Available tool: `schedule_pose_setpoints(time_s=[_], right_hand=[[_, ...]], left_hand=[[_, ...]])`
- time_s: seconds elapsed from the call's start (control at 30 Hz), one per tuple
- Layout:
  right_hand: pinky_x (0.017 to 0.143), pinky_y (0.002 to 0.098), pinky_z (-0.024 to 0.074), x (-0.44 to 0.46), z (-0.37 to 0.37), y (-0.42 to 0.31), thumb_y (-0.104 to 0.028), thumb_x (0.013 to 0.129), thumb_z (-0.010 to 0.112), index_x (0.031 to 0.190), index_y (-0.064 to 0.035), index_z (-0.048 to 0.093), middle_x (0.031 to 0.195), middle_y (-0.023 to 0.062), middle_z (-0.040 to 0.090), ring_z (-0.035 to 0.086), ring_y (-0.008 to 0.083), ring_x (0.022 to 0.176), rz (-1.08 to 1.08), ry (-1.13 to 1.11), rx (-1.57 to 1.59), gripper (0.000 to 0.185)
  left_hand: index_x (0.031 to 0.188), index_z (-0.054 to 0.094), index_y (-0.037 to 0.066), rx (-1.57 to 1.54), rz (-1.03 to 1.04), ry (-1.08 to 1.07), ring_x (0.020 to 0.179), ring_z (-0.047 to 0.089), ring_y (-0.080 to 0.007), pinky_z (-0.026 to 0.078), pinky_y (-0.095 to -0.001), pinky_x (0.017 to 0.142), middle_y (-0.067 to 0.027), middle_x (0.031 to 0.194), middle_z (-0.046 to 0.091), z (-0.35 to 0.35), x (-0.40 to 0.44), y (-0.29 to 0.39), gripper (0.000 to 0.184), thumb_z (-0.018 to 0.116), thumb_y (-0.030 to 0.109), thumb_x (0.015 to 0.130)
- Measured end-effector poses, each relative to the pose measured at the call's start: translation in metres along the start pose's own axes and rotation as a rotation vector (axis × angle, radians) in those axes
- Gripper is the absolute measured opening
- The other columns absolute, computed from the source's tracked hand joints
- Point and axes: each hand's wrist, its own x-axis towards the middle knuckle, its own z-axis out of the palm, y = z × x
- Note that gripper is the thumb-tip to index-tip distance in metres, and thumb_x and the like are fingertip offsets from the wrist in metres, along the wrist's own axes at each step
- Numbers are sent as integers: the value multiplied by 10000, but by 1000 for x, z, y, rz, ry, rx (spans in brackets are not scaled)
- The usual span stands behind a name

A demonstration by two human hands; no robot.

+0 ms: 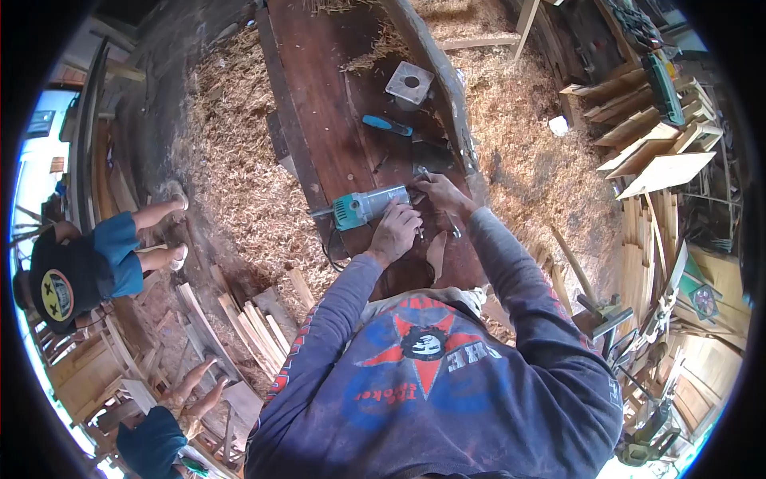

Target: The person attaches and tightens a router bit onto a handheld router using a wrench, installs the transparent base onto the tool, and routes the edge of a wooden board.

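Observation:
A teal and silver trim router [363, 209] lies on its side on the dark wooden bench. My left hand [396, 230] is closed around its silver body, near the end away from the teal cap. Just to the right, my right hand [444, 194] is closed beside the router's collet end. A metal wrench [456, 232] shows below that hand, its middle hidden by the fingers. The collet itself is mostly covered by my hands. Farther up the bench lie a blue-handled tool [387, 125] and a square metal base with a round hole [409, 82].
A long raised board [441, 72] edges the bench's right side. Wood shavings [239, 152] cover the floor on both sides. One person [88, 267] stands at left, another [163, 435] at lower left. Stacked timber [259, 327] lies nearby, with boards on a rack [666, 164] at right.

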Motion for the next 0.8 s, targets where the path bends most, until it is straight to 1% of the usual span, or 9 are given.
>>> schedule_pose_setpoints(time_s=[0.23,0.3,0.4,0.43,0.53,0.57,0.6,0.67,0.8], right_hand=[[740,275,494,-12,14,-5,-276,1003,667,1126,8,695,990,35,697,617,102,855,65,76,128,310],[584,245,422,-10,13,-15,-331,1000,675,1116,-6,699,898,11,690,562,67,705,199,67,54,346],[515,242,366,-17,10,-26,-335,984,696,1068,-38,715,852,-4,687,506,48,614,296,152,260,309],[456,223,266,-12,9,-16,-333,989,688,1077,-46,730,880,8,719,426,23,543,220,214,294,303],[445,213,248,-22,-13,-6,-314,986,693,1090,-37,736,907,23,738,408,17,515,253,156,216,300],[521,225,378,-26,-15,-4,-280,990,689,1095,-23,740,911,37,743,518,43,601,260,138,173,283],[521,225,378,-28,-11,-4,-280,990,689,1095,-23,740,911,37,743,518,43,601,261,150,179,283],[696,267,481,-31,-3,-6,-257,989,692,1089,-1,745,921,56,752,618,88,759,186,221,109,280],[790,290,498,-29,-3,-4,-259,990,691,1085,-6,751,966,56,764,650,114,852,239,235,85,277]], left_hand=[[914,683,97,-17,-9,-5,1100,625,-272,379,-542,1177,-50,1022,691,2,0,-1,167,721,29,767],[913,683,98,-6,-5,-9,1097,626,-268,380,-542,1176,-47,1022,692,3,0,-1,168,724,30,766],[915,684,99,-3,-17,-9,1091,629,-262,380,-541,1177,-44,1023,692,0,0,-1,174,730,28,763],[918,685,99,-26,-16,-11,1087,631,-260,379,-539,1178,-42,1023,693,-1,0,-2,180,732,25,761],[919,692,97,-30,-18,-4,1081,638,-255,372,-537,1184,-42,1026,700,0,1,-3,182,739,24,760],[919,692,97,-36,-14,-9,1081,638,-255,372,-537,1184,-42,1026,700,0,0,-2,182,739,24,760],[919,693,93,-48,-30,-3,1078,643,-257,371,-536,1184,-44,1025,704,0,0,-2,180,739,21,760],[918,694,88,-66,-39,-1,1074,648,-259,370,-536,1183,-47,1024,708,1,2,-2,178,740,18,761],[915,695,75,-132,-80,-2,1078,654,-271,368,-539,1185,-57,1023,712,-3,3,-3,167,732,4,768]])
